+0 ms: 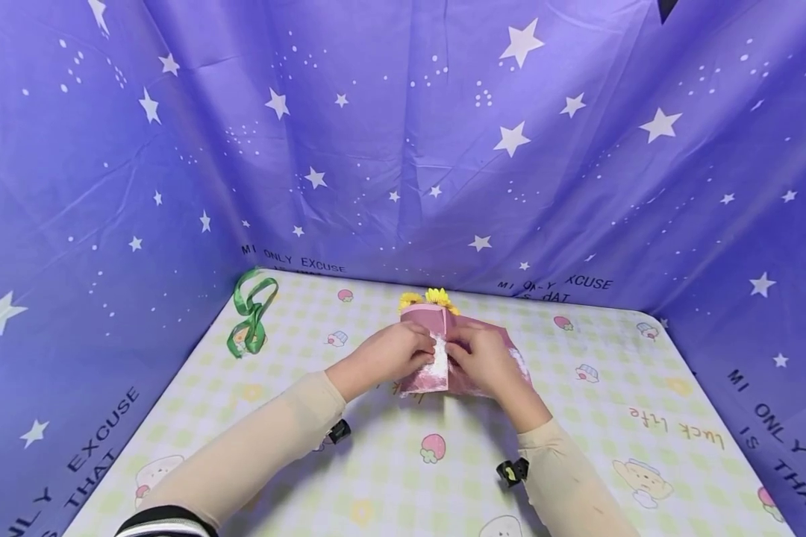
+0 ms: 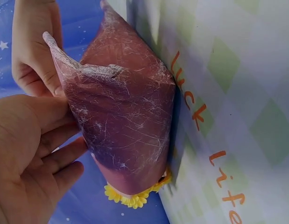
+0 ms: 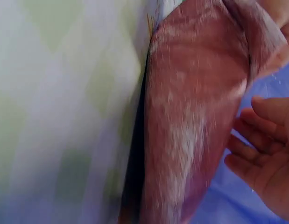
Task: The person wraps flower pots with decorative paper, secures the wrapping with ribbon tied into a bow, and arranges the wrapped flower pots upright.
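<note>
Smooth the wrap [image 2: 125,112] snugly, sparing the flowers [image 1: 436,297]: right hand [image 1: 489,362], fingers loosely apart; left hand [image 1: 384,353], finger grip unclear.

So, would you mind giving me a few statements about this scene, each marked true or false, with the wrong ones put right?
1. Yellow flowers show at the far end of the pink wrapping. True.
2. A green ribbon lies on the table, to the left of the wrapping. True.
3. The left hand is holding the ribbon. False: it is at the wrapping, well away from the ribbon.
4. The right hand is at the wrapping. True.
5. The backdrop is plain white. False: it is bluish purple with pale stars.
</note>
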Motion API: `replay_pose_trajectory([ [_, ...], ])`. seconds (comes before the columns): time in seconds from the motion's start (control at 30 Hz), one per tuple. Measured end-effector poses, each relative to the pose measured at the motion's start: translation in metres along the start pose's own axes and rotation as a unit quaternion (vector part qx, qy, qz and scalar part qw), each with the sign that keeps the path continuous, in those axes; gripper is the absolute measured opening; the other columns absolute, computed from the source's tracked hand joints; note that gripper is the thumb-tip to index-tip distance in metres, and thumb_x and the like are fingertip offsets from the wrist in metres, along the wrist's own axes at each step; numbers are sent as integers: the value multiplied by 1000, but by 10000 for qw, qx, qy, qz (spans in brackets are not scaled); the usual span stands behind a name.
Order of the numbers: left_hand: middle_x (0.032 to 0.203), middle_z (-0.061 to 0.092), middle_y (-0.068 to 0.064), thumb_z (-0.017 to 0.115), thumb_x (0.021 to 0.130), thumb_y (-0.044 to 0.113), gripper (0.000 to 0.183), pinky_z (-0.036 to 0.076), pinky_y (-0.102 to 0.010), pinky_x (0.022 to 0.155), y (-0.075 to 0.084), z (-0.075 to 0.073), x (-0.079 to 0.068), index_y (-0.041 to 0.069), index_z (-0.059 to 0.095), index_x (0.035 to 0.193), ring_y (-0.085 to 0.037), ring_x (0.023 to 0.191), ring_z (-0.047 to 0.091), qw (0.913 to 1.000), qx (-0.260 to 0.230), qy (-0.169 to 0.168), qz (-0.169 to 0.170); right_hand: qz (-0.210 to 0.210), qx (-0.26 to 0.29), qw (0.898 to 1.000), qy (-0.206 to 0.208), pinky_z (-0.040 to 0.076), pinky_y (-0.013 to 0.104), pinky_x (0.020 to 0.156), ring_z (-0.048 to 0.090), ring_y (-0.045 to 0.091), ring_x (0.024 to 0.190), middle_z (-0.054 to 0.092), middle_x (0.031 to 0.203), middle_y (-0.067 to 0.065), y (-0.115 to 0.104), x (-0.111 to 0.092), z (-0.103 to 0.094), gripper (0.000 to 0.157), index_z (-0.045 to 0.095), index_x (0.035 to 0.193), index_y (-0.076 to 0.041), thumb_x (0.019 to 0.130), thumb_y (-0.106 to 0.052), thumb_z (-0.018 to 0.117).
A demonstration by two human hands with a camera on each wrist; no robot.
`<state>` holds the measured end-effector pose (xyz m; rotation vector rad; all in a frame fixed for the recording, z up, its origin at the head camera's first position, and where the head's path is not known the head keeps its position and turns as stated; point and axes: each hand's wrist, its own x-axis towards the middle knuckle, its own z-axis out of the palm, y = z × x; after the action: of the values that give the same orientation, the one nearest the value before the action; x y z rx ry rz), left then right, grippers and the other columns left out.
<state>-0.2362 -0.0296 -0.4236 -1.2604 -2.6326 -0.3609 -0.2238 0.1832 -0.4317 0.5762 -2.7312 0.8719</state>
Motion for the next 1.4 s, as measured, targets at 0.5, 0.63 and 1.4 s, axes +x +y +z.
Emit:
replay_pose_trajectory([
  [0.5, 98, 73, 6, 72, 97, 23, 9, 56, -24, 88, -1, -3, 2, 18, 78, 92, -8, 90, 67, 9988, -168, -261, -383, 2320, -631, 9703, -256, 52, 59, 94, 63, 48, 114, 68, 122, 27, 59, -34, -57, 51, 65, 126, 6, 103, -38, 56],
  [0.63, 101, 73, 5, 73, 97, 24, 8, 56, -25, 91, -4, -2, 1, 18, 79, 95, -9, 94, 68, 9981, -286, -271, -470, 2639, -581, 9604, -677, 53, 57, 87, 66, 45, 103, 71, 109, 26, 67, -38, -56, 51, 70, 109, 5, 103, -44, 55],
  [1.4, 110, 75, 3, 73, 97, 26, 16, 55, -28, 98, -2, -3, -2, 15, 80, 105, -13, 104, 69, 9955, -564, -258, -712, 3328, 706, 9358, -920, 60, 35, 58, 59, 15, 59, 56, 73, 5, 83, -51, -41, 31, 65, 85, 1, 102, -24, 59],
])
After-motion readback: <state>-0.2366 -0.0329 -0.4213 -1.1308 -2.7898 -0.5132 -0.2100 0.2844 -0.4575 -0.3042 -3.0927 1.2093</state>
